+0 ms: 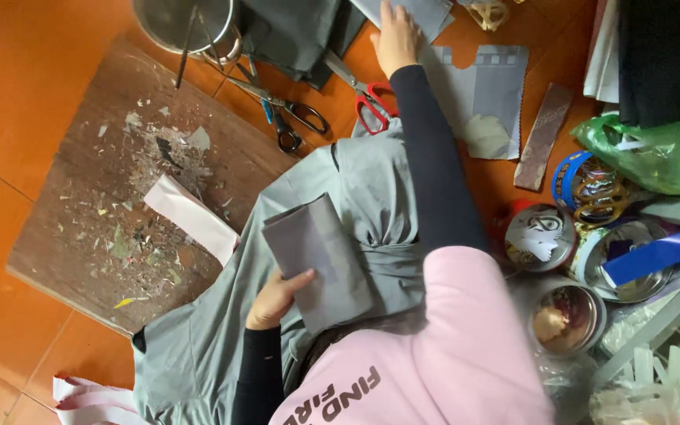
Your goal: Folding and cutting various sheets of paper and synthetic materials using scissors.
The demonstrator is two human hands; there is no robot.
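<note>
Left hand (277, 295) grips folded grey piece (316, 264); right hand (395, 39) flat, fingers spread, on grey sheet (426, 12) at floor's far edge. Scissors (364, 94) idle; cutting apparently unfinished.

Over on the right edge, a green plastic bag (655, 153) bulges against dark folded cloth, shiny and crumpled. Just below it sits a round blue tin (584, 185), its rim showing a band of white marks. Next, toward the middle, a round lid (541, 236) with a black-and-white cartoon drawing on a red-edged tin. Beside that, an open metal tin (631, 260) with a blue card across it. Lower down, a round container (568, 319) under clear wrap, brownish contents inside. In the bottom right corner, crinkled clear plastic bags (655, 386), contents hard to make out.
</note>
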